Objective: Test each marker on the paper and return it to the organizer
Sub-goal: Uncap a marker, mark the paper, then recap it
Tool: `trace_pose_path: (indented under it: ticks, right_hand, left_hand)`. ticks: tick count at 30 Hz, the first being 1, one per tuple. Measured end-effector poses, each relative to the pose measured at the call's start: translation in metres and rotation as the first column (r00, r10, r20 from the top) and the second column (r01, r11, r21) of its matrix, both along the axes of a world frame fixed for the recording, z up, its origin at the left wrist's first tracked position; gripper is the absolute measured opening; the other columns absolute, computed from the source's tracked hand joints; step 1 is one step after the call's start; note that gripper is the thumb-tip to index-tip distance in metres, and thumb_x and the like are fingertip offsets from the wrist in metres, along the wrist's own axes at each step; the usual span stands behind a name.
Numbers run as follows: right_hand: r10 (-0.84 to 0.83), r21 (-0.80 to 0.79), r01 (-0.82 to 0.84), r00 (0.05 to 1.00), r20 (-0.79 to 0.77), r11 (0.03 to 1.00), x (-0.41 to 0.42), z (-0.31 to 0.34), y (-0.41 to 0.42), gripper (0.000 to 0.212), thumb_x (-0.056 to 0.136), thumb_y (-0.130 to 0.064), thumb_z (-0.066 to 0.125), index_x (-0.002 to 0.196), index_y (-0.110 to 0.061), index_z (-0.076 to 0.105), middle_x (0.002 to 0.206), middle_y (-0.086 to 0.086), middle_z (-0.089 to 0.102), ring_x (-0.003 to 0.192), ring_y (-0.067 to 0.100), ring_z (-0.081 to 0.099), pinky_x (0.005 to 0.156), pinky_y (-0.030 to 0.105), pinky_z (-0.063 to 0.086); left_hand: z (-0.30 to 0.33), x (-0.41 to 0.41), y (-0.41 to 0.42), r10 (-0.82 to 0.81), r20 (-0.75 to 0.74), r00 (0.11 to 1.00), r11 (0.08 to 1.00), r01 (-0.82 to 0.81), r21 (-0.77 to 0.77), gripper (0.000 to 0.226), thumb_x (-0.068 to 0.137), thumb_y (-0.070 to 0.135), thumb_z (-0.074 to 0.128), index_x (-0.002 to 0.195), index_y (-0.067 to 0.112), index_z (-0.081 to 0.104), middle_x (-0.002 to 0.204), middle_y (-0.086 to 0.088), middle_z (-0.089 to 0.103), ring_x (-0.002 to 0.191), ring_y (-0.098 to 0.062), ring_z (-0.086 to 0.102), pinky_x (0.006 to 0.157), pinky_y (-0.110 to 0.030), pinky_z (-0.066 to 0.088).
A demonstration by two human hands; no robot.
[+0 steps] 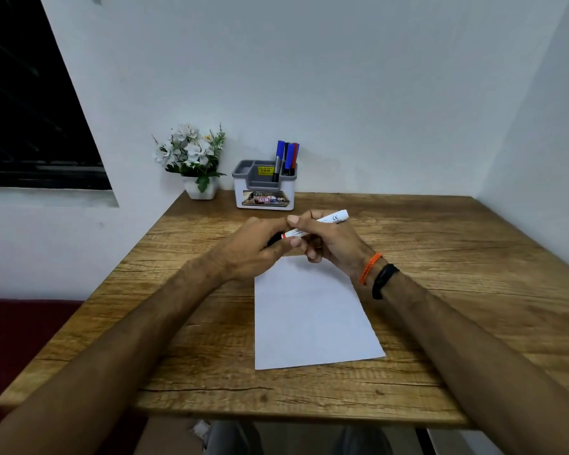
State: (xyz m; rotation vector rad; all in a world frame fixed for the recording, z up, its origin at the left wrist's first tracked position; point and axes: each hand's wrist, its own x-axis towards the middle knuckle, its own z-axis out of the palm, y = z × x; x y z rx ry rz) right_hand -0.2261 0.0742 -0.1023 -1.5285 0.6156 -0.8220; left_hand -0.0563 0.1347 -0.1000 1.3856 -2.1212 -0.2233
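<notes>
While both hands meet above the far end of the paper, the scene reads as follows.

Marker: a white-barrelled marker [312,228] with an orange band near a black cap end, held level and slanting up to the right, above the table and not touching the paper.

Right hand: the right hand [326,241] grips the white barrel, thumb on top and fingers curled beneath it.

Left hand: the left hand [257,247] is closed around the black cap end, fingers wrapped over it; whether the cap is seated or loosened cannot be told.

Paper: a blank white sheet of paper [309,316] lies flat on the table, its far edge under the hands.

Organizer: a white and grey organizer [265,188] stands at the back of the table near the wall, with blue, black and red markers [288,157] upright in its right rear compartment.

Table: a wooden table [440,274] with visible grain.

Plant: a small white pot of white flowers [191,156] sits just left of the organizer.

Wrist: an orange thread band [370,267] and a black band [385,280] circle the right wrist.
</notes>
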Motion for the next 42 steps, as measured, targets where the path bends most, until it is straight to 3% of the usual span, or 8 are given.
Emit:
trace_pose_path:
  ticks: [14,17,20,23,27,33,37,42]
  right_hand:
    - [0.037,0.053,-0.044,0.993,0.113,0.998,0.003,-0.006,-0.009,0.036,0.091,-0.006,0.066,0.058,-0.016,0.055,0.061,0.015,0.059,0.039,0.01,0.041,0.04,0.018,0.033]
    - [0.03,0.05,-0.036,0.992,0.121,0.998,0.004,-0.007,-0.009,0.032,0.089,-0.005,0.067,0.06,-0.015,0.059,0.071,0.022,0.056,0.039,0.01,0.04,0.041,0.019,0.032]
    - [-0.041,0.076,0.028,0.984,0.174,0.997,0.004,-0.007,-0.012,0.023,0.083,-0.009,0.067,0.062,-0.014,0.058,0.052,0.007,0.052,0.037,0.009,0.035,0.04,0.018,0.026]
    - [-0.117,0.146,0.084,0.965,0.234,0.986,-0.001,-0.004,-0.012,0.008,0.075,-0.016,0.061,0.069,-0.012,0.057,0.047,0.0,0.046,0.036,0.008,0.032,0.041,0.018,0.022]
    - [-0.126,0.198,0.076,0.959,0.255,0.977,-0.005,-0.002,-0.01,0.007,0.073,-0.016,0.057,0.076,-0.01,0.056,0.045,-0.001,0.044,0.035,0.007,0.031,0.04,0.016,0.024]
    - [-0.161,0.226,0.109,0.961,0.224,0.968,0.001,-0.007,-0.007,0.011,0.087,-0.015,0.053,0.08,-0.009,0.059,0.052,0.001,0.047,0.041,0.01,0.035,0.043,0.02,0.028]
    - [-0.208,0.311,0.141,0.959,0.192,0.94,0.005,-0.014,-0.003,0.018,0.091,-0.014,0.046,0.079,-0.01,0.059,0.054,0.002,0.048,0.042,0.01,0.038,0.044,0.019,0.028]
    - [-0.095,0.288,0.049,0.984,0.149,0.956,0.004,-0.021,-0.005,0.012,0.075,-0.018,0.052,0.075,-0.008,0.058,0.049,0.003,0.048,0.038,0.01,0.035,0.04,0.018,0.028]
  left_hand:
    - [-0.009,0.006,-0.007,-0.06,-0.156,0.986,0.998,0.058,-0.018,0.029,0.093,0.044,0.052,0.103,0.023,0.069,0.082,0.011,0.069,0.067,-0.006,0.058,0.059,-0.025,0.045]
    - [-0.009,0.008,-0.006,-0.035,-0.182,0.983,0.999,0.038,0.013,0.03,0.087,0.046,0.061,0.106,0.025,0.069,0.085,0.014,0.069,0.071,-0.001,0.061,0.063,-0.017,0.044]
    - [-0.005,0.011,-0.004,0.06,-0.213,0.975,0.99,-0.03,0.141,0.046,0.071,0.047,0.079,0.111,0.031,0.065,0.07,0.005,0.066,0.059,-0.007,0.055,0.062,-0.025,0.046]
    - [-0.001,0.016,0.003,0.062,-0.082,0.995,0.967,-0.039,0.253,0.046,0.065,0.043,0.083,0.108,0.034,0.069,0.053,0.015,0.052,0.052,-0.005,0.043,0.059,-0.024,0.039]
    - [0.003,0.013,0.01,0.066,0.15,0.986,0.929,-0.116,0.351,0.048,0.067,0.054,0.077,0.112,0.038,0.07,0.055,0.012,0.053,0.053,-0.003,0.044,0.057,-0.025,0.036]
    - [-0.002,-0.006,0.019,0.296,0.357,0.886,0.928,-0.355,0.113,0.059,0.06,0.075,0.067,0.102,0.035,0.073,0.059,0.019,0.052,0.061,-0.001,0.047,0.049,-0.023,0.027]
    - [-0.007,-0.013,0.021,0.402,0.311,0.861,0.893,-0.444,0.076,0.051,0.059,0.074,0.069,0.085,0.031,0.075,0.064,0.021,0.051,0.069,-0.003,0.052,0.052,-0.023,0.032]
    - [0.004,0.01,0.012,0.347,0.083,0.934,0.896,-0.356,0.267,0.02,0.08,0.043,0.072,0.09,0.027,0.077,0.062,0.013,0.058,0.059,-0.002,0.049,0.05,-0.021,0.032]
